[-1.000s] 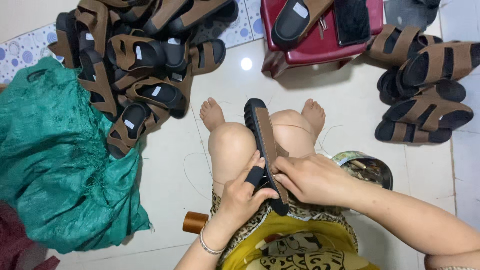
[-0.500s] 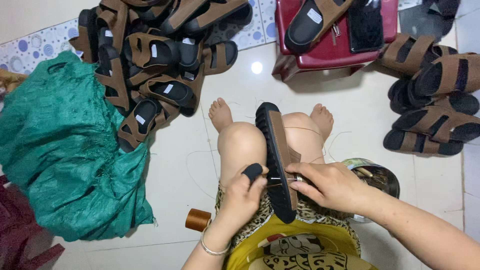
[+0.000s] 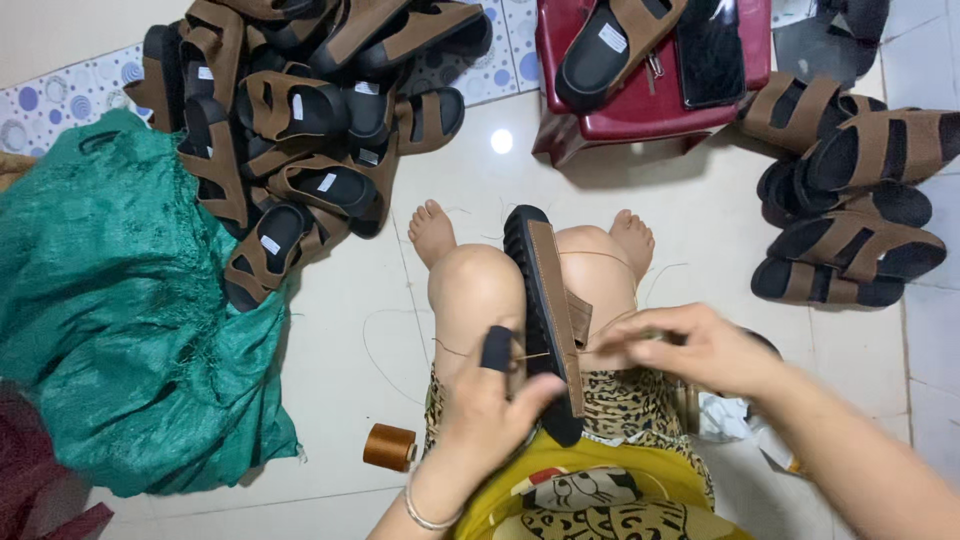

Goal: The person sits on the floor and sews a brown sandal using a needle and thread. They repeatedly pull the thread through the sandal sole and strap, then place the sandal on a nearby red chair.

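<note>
Holding: left hand [image 3: 495, 405], its grip pinching the sandal [image 3: 548, 320], upright between the knees
Right hand [image 3: 690, 347]: grip pressed on thread by the strap
Floor: thread spool [image 3: 388, 446], sandal pile [image 3: 300, 150]

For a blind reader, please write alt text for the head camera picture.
A seated person holds a brown and black sandal on edge between the knees, the left hand steadying it while the right hand pulls thread at its strap. More sandals lie piled on the tiled floor, beside a green sack and a thread spool.
</note>
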